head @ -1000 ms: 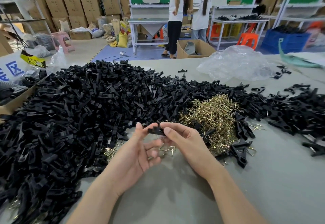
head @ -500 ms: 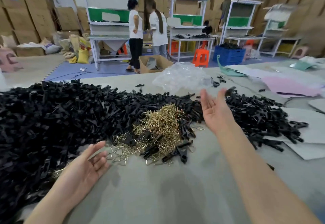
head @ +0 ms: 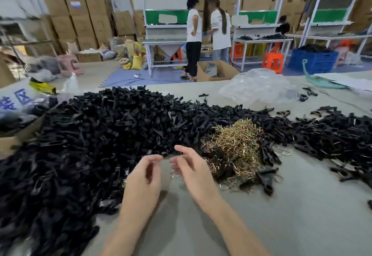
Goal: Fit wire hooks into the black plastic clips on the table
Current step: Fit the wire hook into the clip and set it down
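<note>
Black plastic clips (head: 90, 135) and wire hooks (head: 235, 141) heap the grey table (head: 302, 205). Cardboard boxes (head: 80, 20) line the walls. Left hand (head: 141, 177), right hand (head: 193, 171): grip unclear, blurred.

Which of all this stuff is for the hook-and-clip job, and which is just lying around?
For the job: black clips, wire hooks, left hand, right hand.
Just lying about: clear plastic bag, open cardboard box, blue crate, orange stool.

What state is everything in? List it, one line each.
Black clips: heaped loose.
Wire hooks: loose heap amid the clips.
Left-hand grip: fingers curled, blurred; contents unclear.
Right-hand grip: fingers curled, blurred; contents unclear.
Plastic bag: crumpled.
Cardboard box: flaps open.
</note>
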